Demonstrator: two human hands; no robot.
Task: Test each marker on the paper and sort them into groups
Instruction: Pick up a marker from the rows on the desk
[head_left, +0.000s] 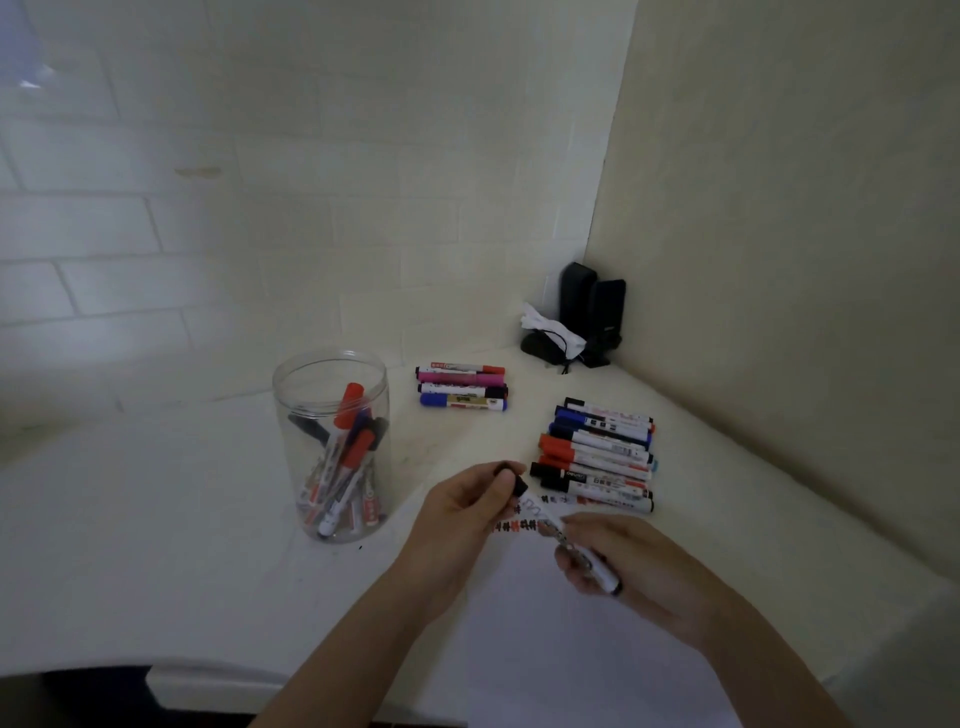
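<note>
The marker (582, 553) sits over the paper (545, 623), gripped in the right hand (623, 566), while the left hand (467, 499) pinches its black cap (514, 480) — drop that cap and it could roll among the sorted rows (597, 457), or an uncapped tip might smear the table (156, 519).

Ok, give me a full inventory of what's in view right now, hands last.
Clear plastic jar: one, transparent, left on the counter, lid off, holding several red, blue and black capped markers.
Small marker group: four, red, pink, black and blue, lying side by side behind centre.
Large marker group: roughly ten, black, blue and red caps, lying in a row on the right.
White paper sheet: one, with red and black test marks, under the hands.
Black objects: dark shapes with a white tissue, back corner; unclear what they are.
Left hand: holds a black cap.
Right hand: holds a white marker.
</note>
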